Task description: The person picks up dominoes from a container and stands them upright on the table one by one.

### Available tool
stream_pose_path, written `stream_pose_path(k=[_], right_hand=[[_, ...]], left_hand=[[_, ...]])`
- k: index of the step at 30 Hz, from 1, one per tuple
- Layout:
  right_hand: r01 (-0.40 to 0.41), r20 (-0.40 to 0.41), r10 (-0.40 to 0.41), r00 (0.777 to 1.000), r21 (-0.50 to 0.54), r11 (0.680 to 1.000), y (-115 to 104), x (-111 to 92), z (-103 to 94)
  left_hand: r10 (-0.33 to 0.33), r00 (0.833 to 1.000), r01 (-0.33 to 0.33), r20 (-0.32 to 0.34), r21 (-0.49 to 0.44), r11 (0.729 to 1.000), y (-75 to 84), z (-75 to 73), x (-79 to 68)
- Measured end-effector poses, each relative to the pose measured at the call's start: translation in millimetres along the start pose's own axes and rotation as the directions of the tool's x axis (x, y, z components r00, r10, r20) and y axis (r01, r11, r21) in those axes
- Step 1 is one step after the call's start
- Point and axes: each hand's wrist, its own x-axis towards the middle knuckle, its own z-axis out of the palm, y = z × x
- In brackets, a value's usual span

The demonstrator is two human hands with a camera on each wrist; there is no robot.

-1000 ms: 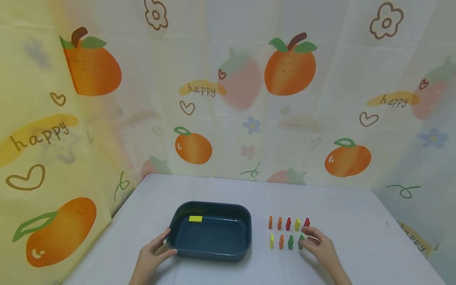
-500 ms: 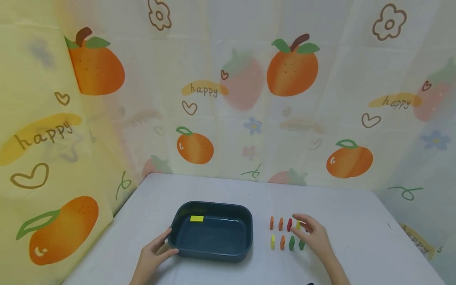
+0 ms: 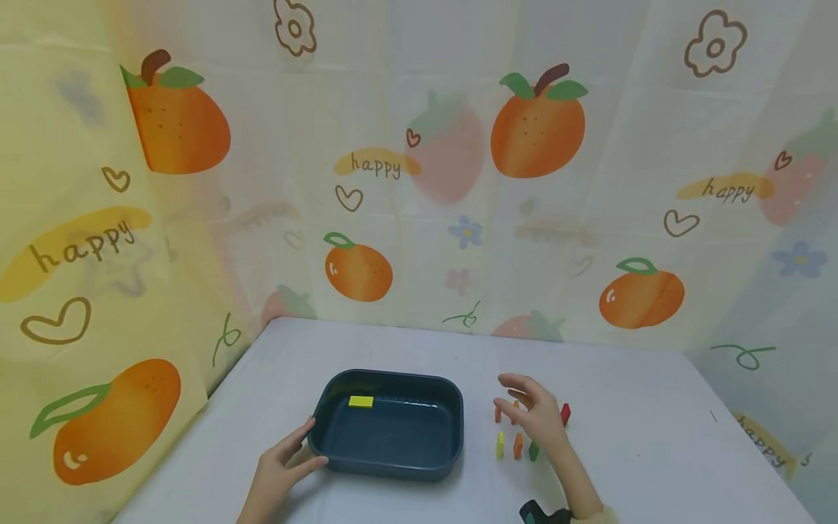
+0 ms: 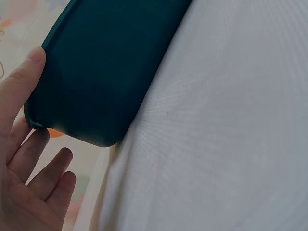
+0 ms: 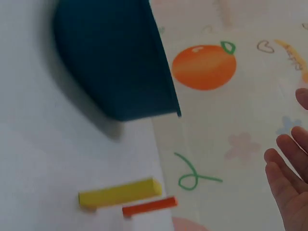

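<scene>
The left hand (image 3: pixel 281 466) touches the near-left corner of a dark teal rectangular tray (image 3: pixel 386 471) with thumb and index finger. In the left wrist view, this hand (image 4: pixel 24 178) has its fingertips against the outside of the tray (image 4: pixel 96 72), other fingers loose. A yellow block (image 3: pixel 361 402) lies inside the tray. Over two rows of small upright blocks hovers the right hand (image 3: pixel 538 418), thumb and fingers apart with nothing between them. Below it show yellow (image 3: pixel 500 445), orange (image 3: pixel 518 446) and green (image 3: pixel 534 451) blocks; a red block (image 3: pixel 566 415) is right of it. The hand hides others.
The blocks and tray share a white-covered table (image 3: pixel 393 346). Curtains printed with oranges (image 3: pixel 358 272) enclose its back and sides. A dark device (image 3: pixel 543 513) sits at the right wrist. The right wrist view has yellow (image 5: pixel 120 192) and red-orange (image 5: pixel 150 206) blocks near the tray.
The right hand has moved left and slightly farther back, from the right end of the rows to over their left part. The left hand and tray stay in place.
</scene>
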Motion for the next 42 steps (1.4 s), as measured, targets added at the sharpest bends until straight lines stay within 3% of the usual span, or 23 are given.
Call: stream_pose_path(k=[8, 19, 28, 35, 42], right_hand=[[-0.028, 0.018, 0.026, 0.999, 0.080, 0.996, -6, 15, 25.4], [-0.046, 0.076, 0.041, 0.996, 0.078, 0.996, -34, 23, 45.9], [-0.052, 0.226, 0.057, 0.972, -0.027, 0.998, -33, 34, 67.0], [0.001, 0.229, 0.009, 0.973, -0.042, 0.999, 3, 37, 86.0], [0.021, 0.239, -0.019, 0.971, -0.006, 1.000, -17, 36, 100.2]], left_hand=[[-0.007, 1.000, 0.008, -0.004, 0.008, 1.000, 1.6, -0.4, -1.1], [-0.029, 1.000, 0.029, 0.012, -0.011, 1.000, 0.0, 0.0, -0.2], [-0.018, 1.000, 0.018, 0.006, -0.007, 1.000, 3.4, 0.9, -0.5], [-0.017, 1.000, 0.017, 0.004, -0.015, 1.000, 5.1, 1.7, -0.2], [-0.028, 1.000, 0.028, 0.004, -0.008, 1.000, 4.8, 1.8, -0.2]])
